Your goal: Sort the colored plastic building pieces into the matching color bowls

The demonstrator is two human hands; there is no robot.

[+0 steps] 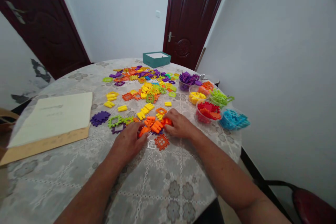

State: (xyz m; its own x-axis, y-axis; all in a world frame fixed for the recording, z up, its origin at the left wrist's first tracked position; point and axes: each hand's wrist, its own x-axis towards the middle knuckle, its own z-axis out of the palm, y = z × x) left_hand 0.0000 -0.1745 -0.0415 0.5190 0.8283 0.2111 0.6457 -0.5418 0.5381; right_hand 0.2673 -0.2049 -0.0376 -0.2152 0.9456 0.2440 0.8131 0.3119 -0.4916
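Observation:
Both of my hands are cupped at opposite sides of a small pile of orange plastic building pieces [156, 126]. My left hand [130, 139] has an orange piece [143, 131] between its thumb and fingers. My right hand [179, 123] curls round more orange pieces [167, 122] at the pile's right side; its fingers partly hide them. An orange square with toothed edges [162, 142] lies in front of the pile, beside a white window-shaped piece [151, 144]. Just behind are yellow pieces [145, 110]. Green toothed frames [114, 121] and a dark purple stack [100, 118] lie to the left.
At right stand clear tubs of purple [188, 78], yellow [196, 97], red [208, 110] and blue [234, 119] pieces. Mixed pieces [141, 74] spread across the back, before a green box [156, 59]. A paper pad [56, 117] lies at left on the patterned tablecloth [147, 196].

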